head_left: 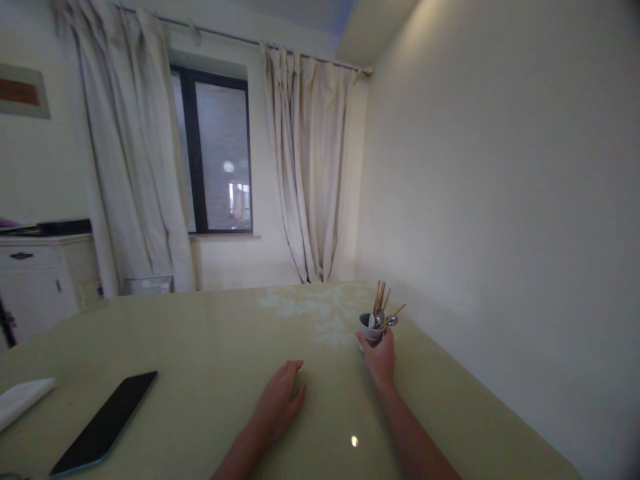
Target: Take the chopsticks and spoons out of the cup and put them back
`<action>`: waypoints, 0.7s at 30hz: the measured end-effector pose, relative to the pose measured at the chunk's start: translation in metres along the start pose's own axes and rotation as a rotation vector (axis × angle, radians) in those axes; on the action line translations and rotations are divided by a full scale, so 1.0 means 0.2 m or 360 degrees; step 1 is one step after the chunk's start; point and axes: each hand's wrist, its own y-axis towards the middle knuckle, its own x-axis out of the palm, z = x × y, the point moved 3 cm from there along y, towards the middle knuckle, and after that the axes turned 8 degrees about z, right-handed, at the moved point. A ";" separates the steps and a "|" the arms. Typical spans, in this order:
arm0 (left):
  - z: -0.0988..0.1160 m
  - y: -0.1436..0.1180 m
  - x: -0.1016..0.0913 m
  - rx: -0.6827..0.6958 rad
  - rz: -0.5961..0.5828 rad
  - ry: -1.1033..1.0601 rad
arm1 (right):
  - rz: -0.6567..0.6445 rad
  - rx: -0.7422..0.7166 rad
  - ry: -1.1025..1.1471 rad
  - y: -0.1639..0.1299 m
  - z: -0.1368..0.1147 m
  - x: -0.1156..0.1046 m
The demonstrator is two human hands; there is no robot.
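Observation:
A small grey cup (pixel 369 331) stands near the table's right edge, with chopsticks (pixel 382 293) and metal spoons (pixel 380 316) leaning out of its top. My right hand (pixel 381 360) is wrapped around the near side of this cup, thumb on the left and fingers on the right. To the left of it, my left hand (pixel 281 399) rests on or just above the tabletop, thumb and fingers apart, with nothing in it. The cup's lower part is partly hidden by my right hand.
The pale green glossy table (pixel 210 353) meets a plain wall (pixel 500 200) on the right. At the left lie a dark tablet (pixel 106 424) and a white flat item (pixel 23 400). Behind are curtains (pixel 313 167), a window (pixel 223 153) and a white cabinet (pixel 37 280).

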 end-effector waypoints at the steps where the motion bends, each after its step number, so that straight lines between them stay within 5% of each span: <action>1: 0.00 0.00 0.00 0.0011 0.0008 0.0052 | 0.0026 0.0007 -0.0027 0.00 0.00 -0.01; 6: 0.02 -0.01 0.01 0.0095 -0.0002 0.0207 | 0.0340 -0.0182 -0.0132 -0.06 -0.11 -0.10; 8: 0.05 -0.01 0.01 0.0157 -0.0050 0.0204 | 0.0254 -0.0418 -0.0070 -0.15 -0.20 -0.11; 12: 0.11 0.00 0.01 0.0314 -0.0207 0.0148 | -0.0362 -0.1104 0.0197 -0.41 -0.39 -0.07; 17: 0.14 0.02 0.05 0.0408 -0.0322 -0.0092 | -0.1261 -0.1606 0.0477 -0.66 -0.55 0.02; 19: 0.13 0.03 0.07 0.0379 -0.0313 -0.0153 | -0.1559 -0.1669 0.0479 -0.71 -0.57 0.06; 21: 0.13 0.04 0.08 0.0369 -0.0284 -0.0179 | -0.1627 -0.1588 0.0392 -0.71 -0.58 0.09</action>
